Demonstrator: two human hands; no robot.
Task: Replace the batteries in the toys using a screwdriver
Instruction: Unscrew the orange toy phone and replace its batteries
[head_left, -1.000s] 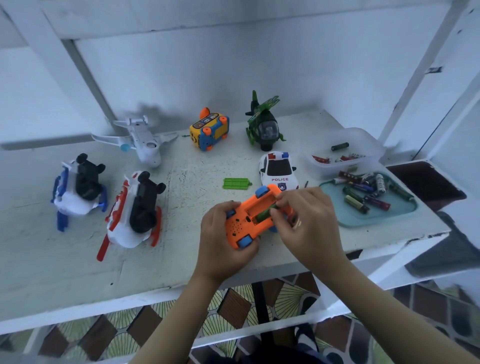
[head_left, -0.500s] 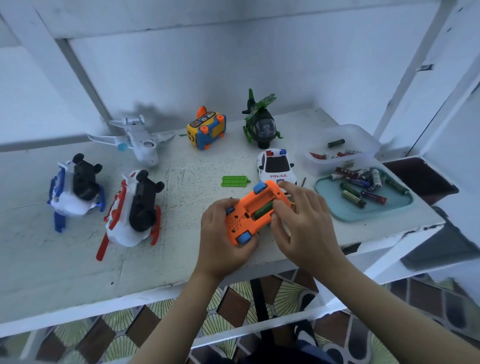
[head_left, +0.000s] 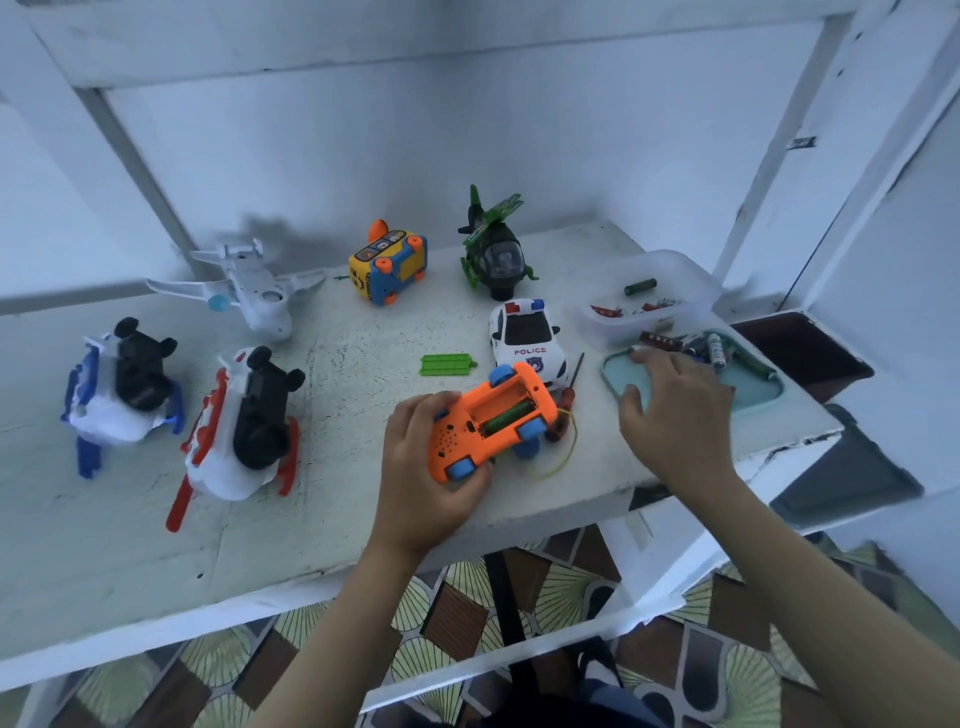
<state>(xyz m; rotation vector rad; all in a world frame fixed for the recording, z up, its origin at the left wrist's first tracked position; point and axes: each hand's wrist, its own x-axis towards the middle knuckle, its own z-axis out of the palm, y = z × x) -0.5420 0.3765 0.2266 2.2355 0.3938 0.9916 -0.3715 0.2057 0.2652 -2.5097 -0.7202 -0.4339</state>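
An upturned orange toy car, probably light, hard plastic and best held by its sides, sat in the left hand, whose fingers curled around its rear end just above the counter. One green battery lay in its open compartment. The right hand, fingers spread and holding nothing, hovered over the teal tray of loose batteries.

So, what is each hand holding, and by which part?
The left hand grips the orange toy car by its speaker-hole end. The right hand holds nothing, open over the teal tray.
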